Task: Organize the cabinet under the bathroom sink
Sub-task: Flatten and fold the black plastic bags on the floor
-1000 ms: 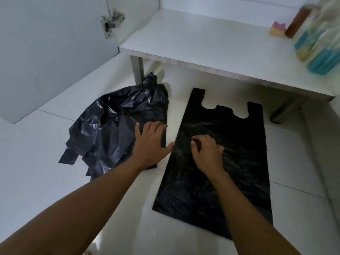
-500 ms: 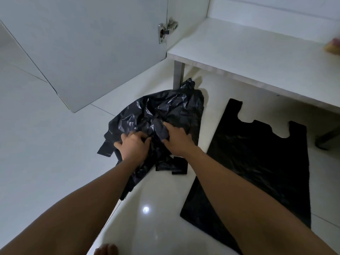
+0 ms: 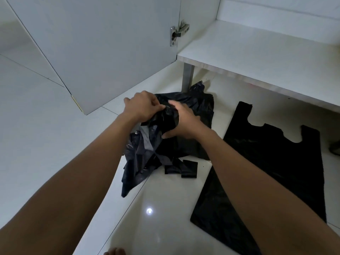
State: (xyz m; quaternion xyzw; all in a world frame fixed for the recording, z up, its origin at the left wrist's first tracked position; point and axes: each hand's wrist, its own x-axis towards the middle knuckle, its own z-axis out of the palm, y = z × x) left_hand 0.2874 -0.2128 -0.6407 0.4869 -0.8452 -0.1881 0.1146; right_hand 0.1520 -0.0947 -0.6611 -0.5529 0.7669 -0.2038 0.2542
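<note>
floor [image 3: 46,144]: glossy white tiles | glare [image 3: 149,211]: bright spot on tile | toes [image 3: 115,251]: bottom edge

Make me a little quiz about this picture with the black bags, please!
1. True or false: the flat black plastic bag lies right of the crumpled black plastic bag.
2. What do the left hand and right hand grip? A a bottle, B the crumpled black plastic bag, C a sponge.
3. Fill in: the cabinet door stands ____.
Key: 1 true; 2 B; 3 open.
</note>
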